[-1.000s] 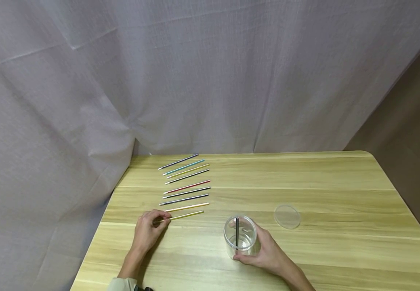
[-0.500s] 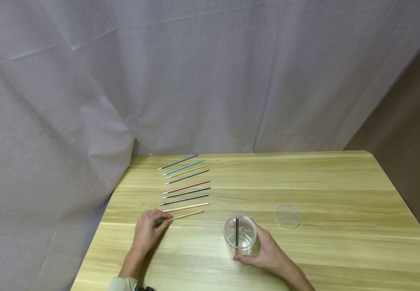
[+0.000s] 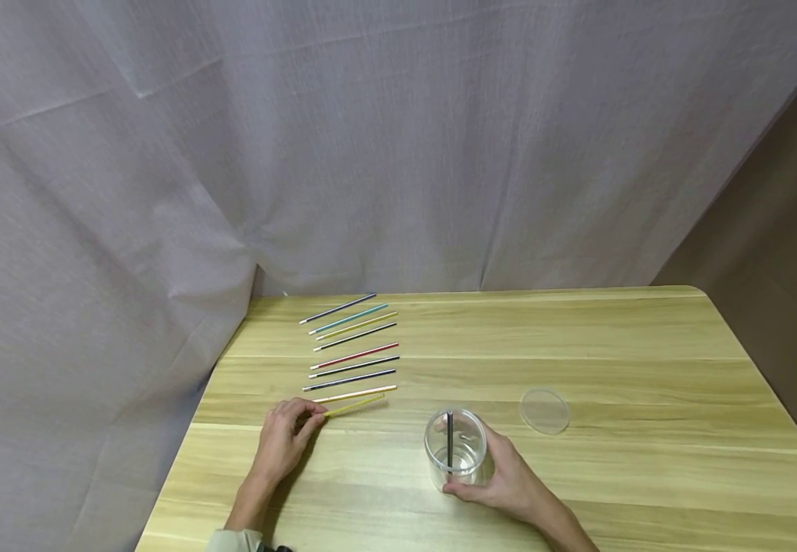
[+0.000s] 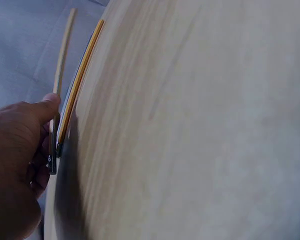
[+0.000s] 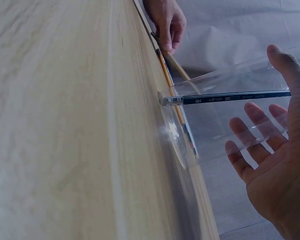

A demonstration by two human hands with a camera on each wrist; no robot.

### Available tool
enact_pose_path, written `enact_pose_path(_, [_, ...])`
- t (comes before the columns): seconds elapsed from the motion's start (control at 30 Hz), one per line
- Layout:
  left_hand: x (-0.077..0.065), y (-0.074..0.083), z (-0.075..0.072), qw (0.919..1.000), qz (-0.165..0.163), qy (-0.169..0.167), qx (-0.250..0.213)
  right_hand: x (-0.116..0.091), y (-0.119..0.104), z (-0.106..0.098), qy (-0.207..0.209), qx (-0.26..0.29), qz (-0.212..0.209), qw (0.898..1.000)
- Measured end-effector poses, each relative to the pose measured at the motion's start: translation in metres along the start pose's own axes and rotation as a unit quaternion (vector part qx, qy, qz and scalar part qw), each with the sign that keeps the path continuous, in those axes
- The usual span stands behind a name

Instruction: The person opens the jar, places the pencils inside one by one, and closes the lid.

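My left hand (image 3: 284, 437) pinches a yellow pencil (image 3: 357, 405) near one end, between thumb and fingers. In the left wrist view this pencil (image 4: 63, 60) slants up off the tabletop, its dark end below the thumb. Right beside it lies an orange-yellow pencil (image 4: 83, 70). At the front middle, my right hand (image 3: 509, 479) grips a clear round plastic jar (image 3: 469, 460) from its right side, thumb toward the front. Inside the jar stands one dark pencil (image 5: 225, 98), its eraser end down at the jar's bottom in the right wrist view.
Beyond the left hand, several pencils lie in a slanted column on the wooden table (image 3: 647, 368), among them a red pencil (image 3: 354, 356) and a teal pencil (image 3: 348, 319). A clear round lid (image 3: 545, 412) lies right of the jar. A grey curtain (image 3: 398, 153) hangs behind the table.
The yellow pencil's far end has risen off the table, tilting toward the orange-yellow pencil, in the left hand's pinch. The right hand and jar have stayed in place.
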State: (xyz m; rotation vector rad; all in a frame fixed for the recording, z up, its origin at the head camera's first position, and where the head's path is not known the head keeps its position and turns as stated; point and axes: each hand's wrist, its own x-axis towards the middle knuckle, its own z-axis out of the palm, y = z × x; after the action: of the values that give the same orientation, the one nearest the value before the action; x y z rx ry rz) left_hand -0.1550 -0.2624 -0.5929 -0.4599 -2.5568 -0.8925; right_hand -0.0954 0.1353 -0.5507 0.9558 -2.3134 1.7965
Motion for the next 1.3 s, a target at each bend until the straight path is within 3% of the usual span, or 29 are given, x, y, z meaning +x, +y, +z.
enact_pose_path(0.17, [0.004,0.007,-0.001,0.9997,0.012,0.004,-0.021,0.000,0.000,-0.001,0.003,-0.004,-0.001,1.000])
enact_pose_path(0.33, [0.010,0.019,-0.002,0.9960,0.033,0.014,-0.082,0.000,0.001,-0.001,0.003,-0.007,0.003,1.000])
enact_pose_path(0.53, [0.020,0.039,-0.002,0.9849,0.059,0.024,-0.161,-0.001,0.001,-0.001,0.002,-0.012,0.000,1.000])
enact_pose_path(0.7, [0.028,0.060,-0.001,0.9745,0.061,0.025,-0.214,0.000,0.000,-0.001,0.003,-0.009,0.001,1.000])
enact_pose_path(1.03, [0.040,0.101,0.001,0.9634,0.049,0.014,-0.263,-0.001,0.001,0.001,0.002,-0.010,0.005,1.000])
enact_pose_path(1.3, [0.053,0.132,-0.003,0.9513,0.079,0.019,-0.297,0.000,0.001,0.000,-0.002,-0.005,0.005,1.000])
